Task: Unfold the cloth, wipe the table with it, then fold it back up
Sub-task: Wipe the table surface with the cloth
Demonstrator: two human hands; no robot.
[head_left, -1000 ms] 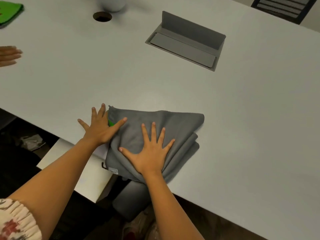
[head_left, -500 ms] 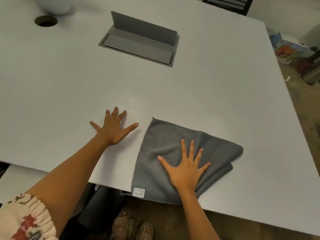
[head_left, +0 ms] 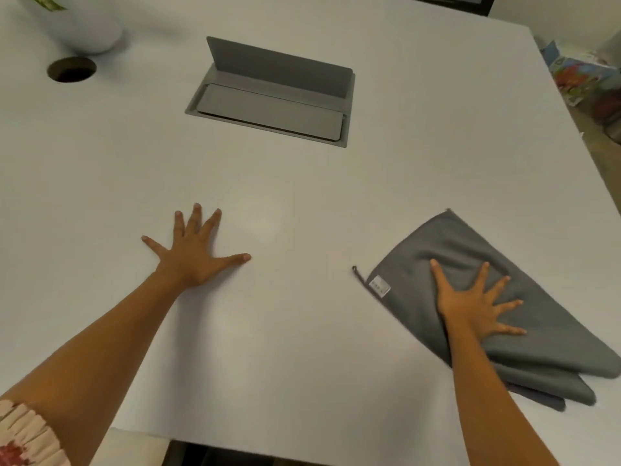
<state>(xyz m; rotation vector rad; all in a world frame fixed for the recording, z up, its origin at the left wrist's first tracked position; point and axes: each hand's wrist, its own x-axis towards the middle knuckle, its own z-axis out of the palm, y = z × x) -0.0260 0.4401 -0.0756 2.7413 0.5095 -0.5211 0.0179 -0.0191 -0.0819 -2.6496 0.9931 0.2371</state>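
Head view, right hand (head_left: 470,307) flat on cloth (head_left: 551,331)

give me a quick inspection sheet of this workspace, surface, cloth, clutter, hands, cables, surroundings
surface: white table, bare in the middle; a round hole at far left and a grey hatch with its lid raised.
job's things: grey cloth bunched and partly doubled over at the right, white label showing near its left corner.
clutter: white vase at the far left, beside the hole.
grippers: left hand flat on the bare table, fingers spread, apart from the cloth; right hand flat on the cloth, pressing, not gripping.
cables: nothing seen.
surroundings: colourful boxes on the floor at right; dark chair beyond the far edge.
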